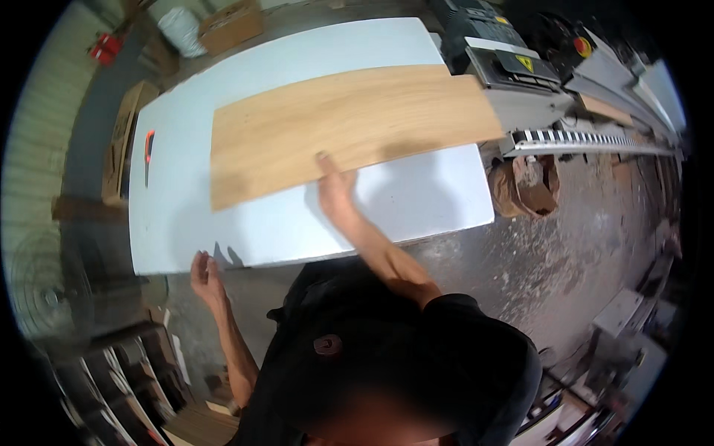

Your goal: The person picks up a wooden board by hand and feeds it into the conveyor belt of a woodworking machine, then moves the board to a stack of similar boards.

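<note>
- black short-sleeved top (483,364), dark cloth with a small reddish emblem, fills the lower middle; both bare forearms reach out from beside it.
- right grip (338,189), a bare hand, is at the near long edge of a light-brown rectangular board with wood grain (342,111); one digit shows on the board's upper face, and i cannot tell whether the other fingers close beneath the edge.
- left grip (206,273), a bare hand, is loosely curled with a gap between its fingers, nothing visible in it; it is by the near left corner of the surface, well apart from the board.
- the board is over a broad white surface (290,234), set toward its far and right parts, its right end reaching past the right edge.
- an orange-and-black cutter with a slim dark blade (150,149) lies near the left edge of the surface, left of the board.
- beyond the far left edge are a white plastic bag (181,31) and an open brown cardboard box (230,28), side by side.
- to the right are a dark grey machine with a yellow triangular label (513,67) and, below a pale metal rail, a brown paper sack (506,186) on the grey floor (565,253).
</note>
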A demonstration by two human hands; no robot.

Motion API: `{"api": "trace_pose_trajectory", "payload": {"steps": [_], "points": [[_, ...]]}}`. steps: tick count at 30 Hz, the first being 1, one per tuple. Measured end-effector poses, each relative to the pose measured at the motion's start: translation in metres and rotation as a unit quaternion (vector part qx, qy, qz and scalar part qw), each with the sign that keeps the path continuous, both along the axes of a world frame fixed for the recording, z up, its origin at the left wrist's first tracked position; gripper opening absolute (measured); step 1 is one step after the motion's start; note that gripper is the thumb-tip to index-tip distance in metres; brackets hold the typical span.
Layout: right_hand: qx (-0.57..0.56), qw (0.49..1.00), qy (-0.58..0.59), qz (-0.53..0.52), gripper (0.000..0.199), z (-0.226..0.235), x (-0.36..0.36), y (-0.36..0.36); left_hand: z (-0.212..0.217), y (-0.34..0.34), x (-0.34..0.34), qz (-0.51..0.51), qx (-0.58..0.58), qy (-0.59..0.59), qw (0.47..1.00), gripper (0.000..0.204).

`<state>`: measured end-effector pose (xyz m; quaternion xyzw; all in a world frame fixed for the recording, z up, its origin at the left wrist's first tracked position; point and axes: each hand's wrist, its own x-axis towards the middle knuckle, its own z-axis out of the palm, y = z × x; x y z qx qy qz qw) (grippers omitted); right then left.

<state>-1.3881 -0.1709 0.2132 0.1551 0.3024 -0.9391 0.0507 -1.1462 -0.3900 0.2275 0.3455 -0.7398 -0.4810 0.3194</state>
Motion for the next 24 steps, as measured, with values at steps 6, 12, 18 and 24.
{"api": "trace_pose_trajectory", "payload": {"steps": [6, 12, 18, 24], "points": [[-0.035, 0.999, 0.009, 0.019, 0.048, 0.007, -0.005, -0.068, 0.02, -0.074, -0.116, -0.113, -0.067, 0.014, 0.991, 0.051], [-0.006, 1.0, -0.006, -0.002, 0.039, -0.005, -0.073, -0.066, 0.02, -0.113, -0.192, -0.317, -0.339, -0.107, 0.879, 0.064], [0.466, 0.806, 0.14, 0.337, 0.035, 0.037, -0.019, -0.039, -0.015, -0.115, -0.26, -0.405, -0.331, -0.099, 0.846, 0.067], [0.766, 0.505, 0.385, 0.105, 0.058, -0.01, -0.037, -0.063, -0.024, -0.091, -0.268, -0.351, -0.468, -0.063, 0.809, 0.069]]}}
